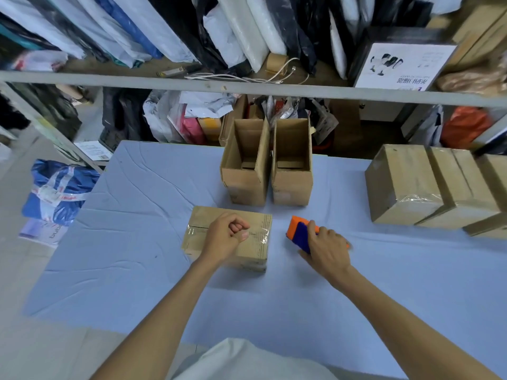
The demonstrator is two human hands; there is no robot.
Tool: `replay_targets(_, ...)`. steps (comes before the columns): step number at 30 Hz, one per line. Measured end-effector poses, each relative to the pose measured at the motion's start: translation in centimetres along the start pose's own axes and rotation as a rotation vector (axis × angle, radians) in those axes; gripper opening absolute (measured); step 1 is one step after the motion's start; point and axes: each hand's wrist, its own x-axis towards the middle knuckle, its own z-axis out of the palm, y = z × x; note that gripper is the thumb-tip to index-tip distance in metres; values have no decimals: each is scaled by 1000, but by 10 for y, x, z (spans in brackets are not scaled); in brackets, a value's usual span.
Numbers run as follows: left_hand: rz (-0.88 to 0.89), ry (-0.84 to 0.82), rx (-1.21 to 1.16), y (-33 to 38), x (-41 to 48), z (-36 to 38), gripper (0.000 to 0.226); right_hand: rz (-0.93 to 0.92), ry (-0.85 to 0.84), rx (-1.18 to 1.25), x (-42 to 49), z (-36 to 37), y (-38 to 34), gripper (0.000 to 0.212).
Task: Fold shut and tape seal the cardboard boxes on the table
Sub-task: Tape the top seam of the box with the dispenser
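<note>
A closed cardboard box with clear tape across its top sits on the blue table in front of me. My left hand hovers over or rests on its top, fingers curled into a loose fist with nothing in them. To the right of the box, my right hand grips an orange and blue tape dispenser just above the table. Behind the taped box stand two open boxes, one on the left and one on the right, with their flaps up.
Several sealed cardboard boxes are lined up at the right of the table. A metal shelf rail crosses above the far edge, with bags and rolls behind it. A blue bag lies on the floor to the left.
</note>
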Motion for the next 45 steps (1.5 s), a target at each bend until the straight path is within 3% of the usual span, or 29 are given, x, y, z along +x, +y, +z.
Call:
replay_targets(4,-3,-16,12,0,-3,-1,18,58,22,-1,-6,30,-1,91)
replay_targets(8,-2,-36,2,-1,-2,-2,18,68,-4,-5,-23,54,-12,82)
replay_targets(12,12,-57,3,-1,0,-3,19,186,-78,193,-29,58,-19,83)
replay_targets(15,22,-57,-2,-3,1,-3,19,232,-22,293,-18,26,-23,59)
replay_targets(18,25,-57,0,-3,1,-3,17,70,84,551,-7,-15,-40,17)
replay_targets(21,33,-68,2,-5,1,-4,20,161,-170,776,8,-39,-67,41)
replay_targets(26,33,-103,13,-3,-1,-8,18,234,-375,671,31,-56,-81,38)
replay_targets(29,61,-149,27,3,2,-18,30,231,-472,708,35,-63,-81,32)
replay_targets(32,152,50,173,2,-1,-36,36,214,-484,708,36,-64,-81,33)
replay_targets(35,-57,277,355,-11,-3,-60,41,220,-460,701,31,-64,-81,33)
replay_targets(38,-344,246,248,-23,0,-76,43,289,-450,806,25,-67,-79,37)
replay_targets(45,-382,249,124,-23,-2,-81,43,454,-223,789,23,-72,-92,42)
